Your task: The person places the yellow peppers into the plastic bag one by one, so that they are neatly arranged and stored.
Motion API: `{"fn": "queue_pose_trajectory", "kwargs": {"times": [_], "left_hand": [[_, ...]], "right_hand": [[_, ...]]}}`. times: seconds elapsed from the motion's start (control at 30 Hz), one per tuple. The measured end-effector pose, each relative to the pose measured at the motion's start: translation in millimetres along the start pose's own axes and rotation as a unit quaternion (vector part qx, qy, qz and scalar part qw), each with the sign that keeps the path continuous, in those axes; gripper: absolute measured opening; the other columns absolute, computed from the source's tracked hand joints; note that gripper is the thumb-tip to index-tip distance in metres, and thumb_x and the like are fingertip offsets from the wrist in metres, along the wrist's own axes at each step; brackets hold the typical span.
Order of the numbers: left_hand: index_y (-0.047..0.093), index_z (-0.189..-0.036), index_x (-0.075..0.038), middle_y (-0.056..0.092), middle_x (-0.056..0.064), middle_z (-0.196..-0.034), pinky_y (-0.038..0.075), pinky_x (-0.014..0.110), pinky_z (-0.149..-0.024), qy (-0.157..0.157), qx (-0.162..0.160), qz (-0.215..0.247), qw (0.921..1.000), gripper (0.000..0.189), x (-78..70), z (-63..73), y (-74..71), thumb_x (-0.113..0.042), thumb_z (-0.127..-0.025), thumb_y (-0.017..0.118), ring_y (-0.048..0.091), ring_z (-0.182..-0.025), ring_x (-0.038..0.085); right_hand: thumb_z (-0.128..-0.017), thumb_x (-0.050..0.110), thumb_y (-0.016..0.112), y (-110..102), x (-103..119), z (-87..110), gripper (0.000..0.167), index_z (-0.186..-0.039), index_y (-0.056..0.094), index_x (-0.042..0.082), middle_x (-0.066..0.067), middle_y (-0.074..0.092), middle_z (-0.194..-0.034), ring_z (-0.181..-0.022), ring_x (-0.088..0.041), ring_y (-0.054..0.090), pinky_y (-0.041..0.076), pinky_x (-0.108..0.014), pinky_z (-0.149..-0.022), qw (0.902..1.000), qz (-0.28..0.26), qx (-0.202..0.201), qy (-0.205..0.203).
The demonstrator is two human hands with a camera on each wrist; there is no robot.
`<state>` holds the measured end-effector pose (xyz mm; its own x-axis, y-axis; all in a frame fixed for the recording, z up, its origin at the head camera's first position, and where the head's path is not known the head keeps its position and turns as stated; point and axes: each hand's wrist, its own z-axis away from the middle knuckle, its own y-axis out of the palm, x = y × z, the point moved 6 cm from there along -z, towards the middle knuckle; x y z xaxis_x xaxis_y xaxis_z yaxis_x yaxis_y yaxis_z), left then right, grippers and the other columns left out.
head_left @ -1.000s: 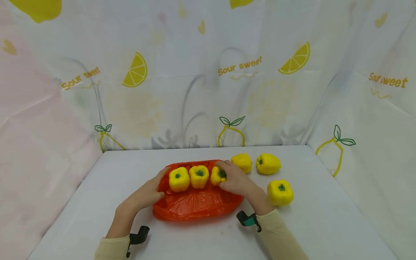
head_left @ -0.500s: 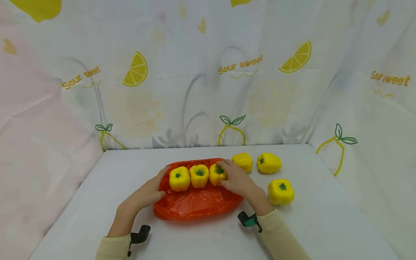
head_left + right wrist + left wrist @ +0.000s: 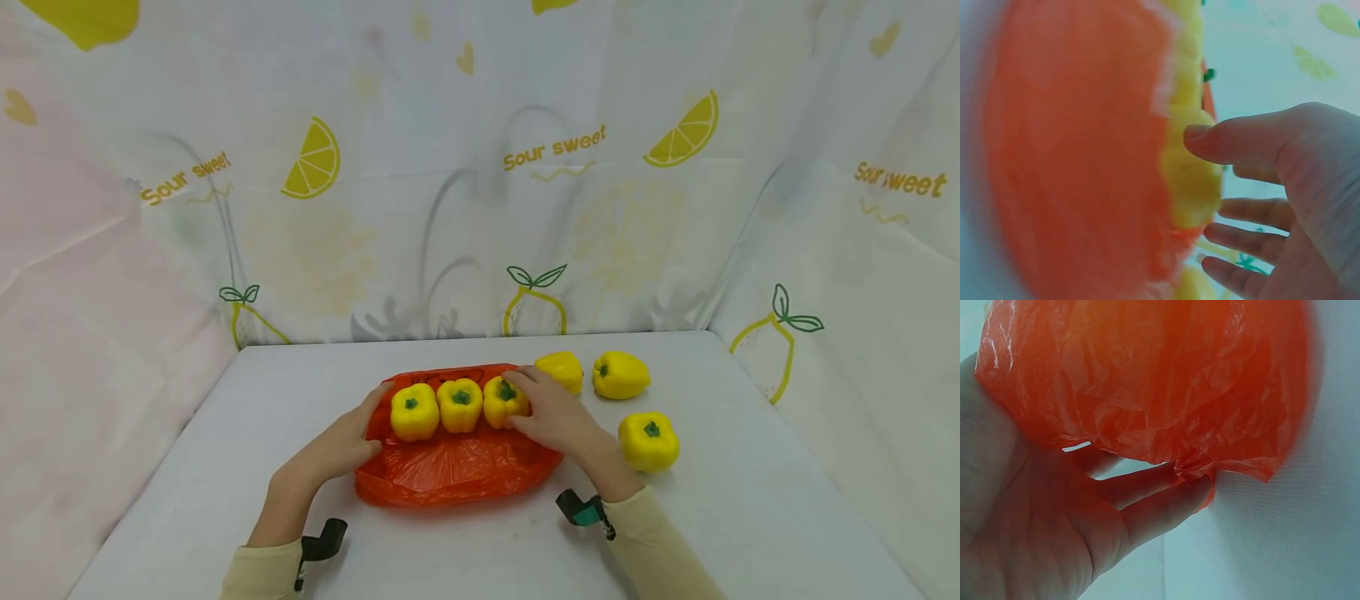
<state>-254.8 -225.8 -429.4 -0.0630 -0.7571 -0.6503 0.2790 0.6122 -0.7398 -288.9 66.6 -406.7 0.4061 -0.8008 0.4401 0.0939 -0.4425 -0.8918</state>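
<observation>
A red plastic bag [image 3: 450,471] lies spread on the table, with three yellow bell peppers standing in a row in its opening: a left pepper [image 3: 414,412], a middle pepper [image 3: 460,406] and a right pepper [image 3: 503,402]. My left hand [image 3: 337,446] holds the bag's left edge; in the left wrist view a twisted bit of the bag [image 3: 1194,467] is caught at its fingertips. Beside the right pepper, my right hand [image 3: 558,417] has its fingers spread and loosely extended. In the right wrist view its thumb lies close to that pepper [image 3: 1194,187]; contact is unclear.
Outside the bag on the right, more yellow peppers lie on the white table [image 3: 750,500]: one behind my right hand [image 3: 562,371], one at the back [image 3: 620,375] and one nearer [image 3: 648,442]. A lemon-print curtain [image 3: 420,208] closes off the back and sides.
The right pepper has shifted slightly left toward the middle one. My right hand's fingers have loosened from it and the hand has drawn slightly right. My left hand stays on the bag.
</observation>
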Motion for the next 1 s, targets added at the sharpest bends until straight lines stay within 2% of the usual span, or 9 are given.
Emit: {"fn": "queue_pose_trajectory", "kwargs": {"times": [0.27,0.47,0.63,0.87,1.0], "left_hand": [[0.011,-0.160,-0.025,0.030,0.016,-0.161,0.038,0.064,-0.110,-0.001,0.001,0.003,1.0000,0.087,0.6,-1.1,0.9,-0.006,-0.088,0.055,0.039,-0.141,0.041],[0.011,-0.160,-0.024,0.029,0.016,-0.162,0.037,0.065,-0.111,-0.002,0.003,0.000,1.0000,0.085,0.7,-0.2,-0.1,-0.006,-0.090,0.055,0.038,-0.142,0.041],[0.011,-0.160,-0.026,0.029,0.016,-0.162,0.037,0.065,-0.110,-0.010,0.003,0.003,0.9999,0.087,1.9,-0.8,-0.9,-0.007,-0.088,0.056,0.039,-0.140,0.041],[0.010,-0.160,-0.024,0.029,0.017,-0.162,0.038,0.064,-0.110,0.001,0.004,-0.005,1.0000,0.085,1.9,-1.1,-1.1,-0.007,-0.090,0.055,0.040,-0.139,0.040],[0.012,-0.160,-0.024,0.028,0.017,-0.162,0.038,0.065,-0.110,0.007,0.005,-0.006,0.9999,0.084,0.3,-0.6,-0.6,-0.007,-0.090,0.054,0.040,-0.139,0.040]], "right_hand": [[-0.090,0.029,0.071,-21.8,-9.4,16.3,0.062,-0.147,0.047,0.025,-0.004,0.043,-0.154,-0.142,-0.028,0.041,0.043,-0.053,-0.112,0.9982,-0.044,0.023,0.034],[-0.090,0.025,0.069,-39.1,-19.7,29.8,0.062,-0.148,0.046,0.021,-0.003,0.046,-0.152,-0.140,-0.030,0.043,0.043,-0.056,-0.110,0.9954,-0.082,0.041,0.027],[-0.089,0.027,0.071,-56.3,-35.2,42.5,0.065,-0.148,0.046,0.019,-0.008,0.042,-0.155,-0.145,-0.036,0.035,0.037,-0.060,-0.113,0.9944,-0.079,0.051,0.048],[-0.087,0.029,0.073,-73.1,-51.0,59.3,0.070,-0.148,0.045,0.013,-0.016,0.046,-0.152,-0.136,-0.040,0.046,0.039,-0.061,-0.110,0.9897,-0.075,0.094,0.077],[-0.084,0.025,0.076,-78.1,-60.2,69.0,0.071,-0.146,0.047,0.009,-0.019,0.050,-0.148,-0.136,-0.040,0.045,0.037,-0.061,-0.112,0.9875,-0.068,0.113,0.086]]}}
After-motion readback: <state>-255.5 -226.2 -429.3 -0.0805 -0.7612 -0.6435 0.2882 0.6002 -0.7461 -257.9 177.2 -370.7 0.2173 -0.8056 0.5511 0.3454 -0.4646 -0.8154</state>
